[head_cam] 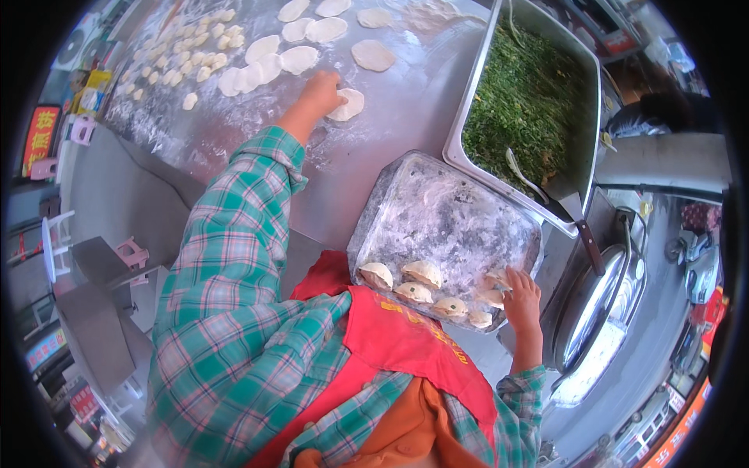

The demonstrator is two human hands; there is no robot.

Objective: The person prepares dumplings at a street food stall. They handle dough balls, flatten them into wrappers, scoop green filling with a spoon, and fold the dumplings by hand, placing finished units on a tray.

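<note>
On the floured metal table, my left hand (320, 96) touches the edge of a flat round dough wrapper (347, 105) with its fingertips. Other wrappers (299, 59), some overlapping, lie beyond it. My right hand (521, 297) is at the right rim of a floured tray (445, 205), its fingers at a folded dumpling (497, 278); whether they grip it is unclear. Several more filled dumplings (422, 274) sit along the tray's near side. A deep metal pan of chopped green filling (521, 99) stands right of the table's middle, with a white-handled utensil (524, 172) in it.
Small dough pieces (187, 52) are scattered at the back left. A spatula with a brown handle (590, 248) rests over the pan's near corner. To the right is a round metal lid or pan (594, 310). Pink stools (132, 255) and a grey table (93, 327) stand at the left.
</note>
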